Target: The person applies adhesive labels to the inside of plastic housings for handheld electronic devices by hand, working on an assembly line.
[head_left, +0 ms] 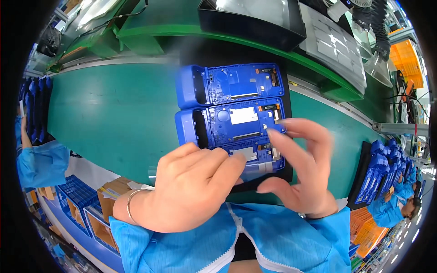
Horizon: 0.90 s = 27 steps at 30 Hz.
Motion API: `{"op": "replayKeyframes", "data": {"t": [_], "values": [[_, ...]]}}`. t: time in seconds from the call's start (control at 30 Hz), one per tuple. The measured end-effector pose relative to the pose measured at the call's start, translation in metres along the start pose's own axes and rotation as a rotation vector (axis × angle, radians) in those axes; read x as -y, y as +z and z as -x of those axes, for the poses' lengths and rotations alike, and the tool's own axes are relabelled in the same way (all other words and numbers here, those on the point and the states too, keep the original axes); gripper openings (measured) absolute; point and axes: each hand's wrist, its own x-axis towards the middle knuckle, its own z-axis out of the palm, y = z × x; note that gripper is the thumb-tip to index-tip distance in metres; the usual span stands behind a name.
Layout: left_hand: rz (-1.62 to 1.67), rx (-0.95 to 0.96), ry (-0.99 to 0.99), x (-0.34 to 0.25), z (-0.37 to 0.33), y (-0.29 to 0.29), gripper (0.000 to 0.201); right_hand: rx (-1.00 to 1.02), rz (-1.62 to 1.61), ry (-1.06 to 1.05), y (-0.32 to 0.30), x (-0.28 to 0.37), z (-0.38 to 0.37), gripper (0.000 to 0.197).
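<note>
Blue plastic device housings lie side by side on a black mat point(286, 175): a far one point(241, 82), a middle one point(223, 123) and a near one point(268, 167). Small connectors and orange-brown flex cables show inside them, and the middle one bears a white rectangular patch point(244, 115). My left hand point(189, 186) is closed over the near housing's left part, its fingers curled; whatever it grips is hidden. A small silvery piece point(152, 173) shows beyond its knuckles. My right hand point(305, 168), slightly blurred, has thumb and fingers apart at the right ends of the housings, with nothing visible between them.
A green bench mat point(114, 113) surrounds the work. Behind runs a green shelf point(182, 30) carrying a black tray point(252, 32) and clear-wrapped sheets point(334, 45). More blue housings point(375, 170) stand at the right, others point(36, 109) at far left near another person's sleeve point(43, 164).
</note>
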Motion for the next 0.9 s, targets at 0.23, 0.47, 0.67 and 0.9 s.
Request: {"op": "replayKeyframes", "data": {"t": [0.23, 0.47, 0.67, 0.9], "values": [[-0.053, -0.08, -0.046, 0.0, -0.005, 0.004, 0.028, 0.132, -0.286, 0.165, 0.007, -0.004, 0.01, 0.051], [-0.075, -0.027, -0.061, 0.006, -0.009, 0.011, 0.024, 0.29, -0.377, 0.277, 0.005, -0.016, -0.009, 0.031], [-0.052, 0.005, -0.1, 0.019, -0.014, 0.015, 0.023, 0.214, -0.103, 0.175, 0.014, -0.014, -0.006, 0.023], [-0.013, 0.009, -0.143, 0.03, -0.02, 0.016, 0.022, 0.083, 0.067, -0.027, 0.029, -0.027, -0.014, 0.026]]}}
